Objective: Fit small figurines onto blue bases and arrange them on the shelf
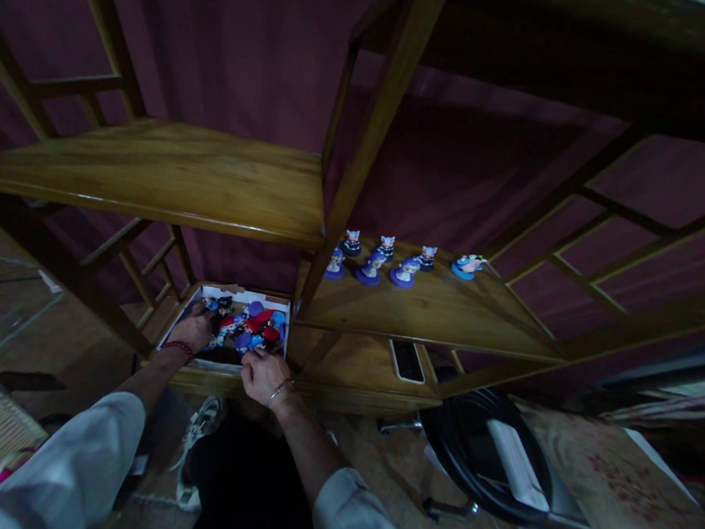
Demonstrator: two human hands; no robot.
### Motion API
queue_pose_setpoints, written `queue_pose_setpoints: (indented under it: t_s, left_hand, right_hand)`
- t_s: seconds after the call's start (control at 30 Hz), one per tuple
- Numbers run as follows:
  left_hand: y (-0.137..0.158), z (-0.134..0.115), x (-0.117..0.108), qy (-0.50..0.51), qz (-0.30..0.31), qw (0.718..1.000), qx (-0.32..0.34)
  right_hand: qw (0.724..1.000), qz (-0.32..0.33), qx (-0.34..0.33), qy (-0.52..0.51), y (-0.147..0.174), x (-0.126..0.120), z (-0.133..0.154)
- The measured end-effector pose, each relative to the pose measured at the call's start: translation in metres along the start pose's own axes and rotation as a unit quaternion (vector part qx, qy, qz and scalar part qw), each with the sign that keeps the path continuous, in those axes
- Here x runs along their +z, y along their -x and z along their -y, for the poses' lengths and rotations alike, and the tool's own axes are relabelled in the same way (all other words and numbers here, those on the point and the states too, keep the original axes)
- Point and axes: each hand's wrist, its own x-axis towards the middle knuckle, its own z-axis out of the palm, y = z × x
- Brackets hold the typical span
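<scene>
So the figurines (264, 320) are piled up in a shallow white-walled box (263, 299), all jumbled in red, blue, purple and black, and both hands are right at it. The left hand (194, 331) is over the left side of the box, fingers reaching in toward the darker pieces, with most of the pile off to its right. Can't tell if it's actually gripping one, it's too dim and small. The right hand (265, 374) is at the near right part of the box, fingers bent by the near edge, so the pile sits just beyond it, on the far side. Can't tell whether it's pinching anything either, the fingertips are hidden.

The box is low down on the left, under the upper left shelf (212, 174). Off to the right, well apart from both hands, the right-hand shelf (435, 313) has more little guys: a near row of purple-based figures (370, 268), a far row of dark-based figures (386, 247), and one blue-based figure (467, 265) further right. Below those there's a white-rimmed, dark-faced slab (406, 361) lying flat, kinda phone-looking.
</scene>
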Motion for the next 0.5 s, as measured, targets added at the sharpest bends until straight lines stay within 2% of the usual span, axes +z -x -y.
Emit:
queue_pose_setpoints:
  t_s: [0.5]
  left_hand:
    - [0.0001, -0.0027, -0.0029, -0.008, 0.006, 1.0, 0.007]
  right_hand:
    - [1.0, -0.01, -0.004, -0.004, 0.0003, 0.001, -0.0014]
